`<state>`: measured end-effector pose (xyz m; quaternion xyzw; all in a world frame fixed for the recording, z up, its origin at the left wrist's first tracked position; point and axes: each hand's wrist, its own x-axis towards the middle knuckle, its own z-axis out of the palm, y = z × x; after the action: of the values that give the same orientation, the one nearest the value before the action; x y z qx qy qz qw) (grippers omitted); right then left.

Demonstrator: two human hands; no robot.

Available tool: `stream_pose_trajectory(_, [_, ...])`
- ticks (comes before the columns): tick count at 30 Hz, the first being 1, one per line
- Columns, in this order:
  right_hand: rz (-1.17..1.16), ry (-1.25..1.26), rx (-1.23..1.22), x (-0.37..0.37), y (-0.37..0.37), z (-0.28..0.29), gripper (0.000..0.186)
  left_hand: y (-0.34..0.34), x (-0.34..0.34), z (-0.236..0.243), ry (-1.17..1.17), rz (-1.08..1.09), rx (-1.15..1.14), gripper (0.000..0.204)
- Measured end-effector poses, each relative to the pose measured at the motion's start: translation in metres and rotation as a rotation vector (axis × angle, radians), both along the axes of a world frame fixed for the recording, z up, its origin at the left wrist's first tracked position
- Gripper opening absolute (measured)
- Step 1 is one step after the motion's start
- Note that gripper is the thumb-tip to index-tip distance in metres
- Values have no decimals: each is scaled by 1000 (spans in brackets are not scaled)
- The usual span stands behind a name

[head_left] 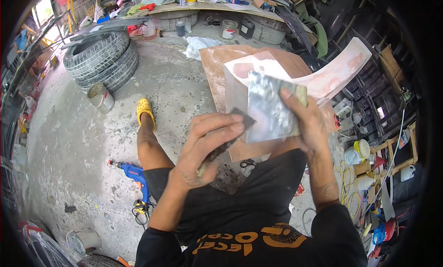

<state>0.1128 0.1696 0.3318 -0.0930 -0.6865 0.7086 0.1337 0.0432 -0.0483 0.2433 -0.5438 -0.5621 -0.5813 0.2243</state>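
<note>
My left hand (198,144) is closed round a dark, flat scraper (243,119), fingers along its top and thumb below. The scraper's tip meets the left side of a shiny metal plate (267,103), where a faint pinkish smear shows. My right hand (307,121) grips this plate by its right edge, thumb on the face; the fingers behind it are hidden. Beyond the plate, partly covered by it, lies a curved white panel (341,75) with pinkish patches, over a brown sheet (212,64).
Left on the floor are stacked tyres (99,57), a metal can (100,98) and a blue power drill (134,174) by my leg. A cluttered bench (161,9) spans the back. Containers, a yellow cable (349,188) and a wooden rack (390,151) stand at the right.
</note>
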Motion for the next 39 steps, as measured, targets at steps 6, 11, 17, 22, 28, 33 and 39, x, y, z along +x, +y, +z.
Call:
stream_pose_trajectory(6, [-10, 33, -159, 16, -31, -24, 39, 18, 13, -19, 70, 26, 100, 52])
stream_pose_trajectory(11, [-15, 109, -283, 22, -32, -38, 35, 4, 2, -50, 165, 130, -90, 49])
stream_pose_trajectory(17, [51, -18, -270, 34, -16, -24, 36, -22, -12, -44, -87, 164, -303, 61])
stream_pose_trajectory(22, [-77, 13, -52, 22, -9, -31, 38, -20, 11, 7, 50, 141, -422, 49])
stream_pose_trajectory(28, [-311, 505, -290, -43, 83, 31, 37, -2, -32, -68, -544, -32, -16, 67])
stream_pose_trajectory(33, [130, 440, -398, -134, 165, -3, 29, 48, -60, -70, -942, -157, 289, 70])
stream_pose_trajectory(39, [198, 367, -433, -151, 155, -28, 25, 62, -69, -64, -777, 107, 269, 65])
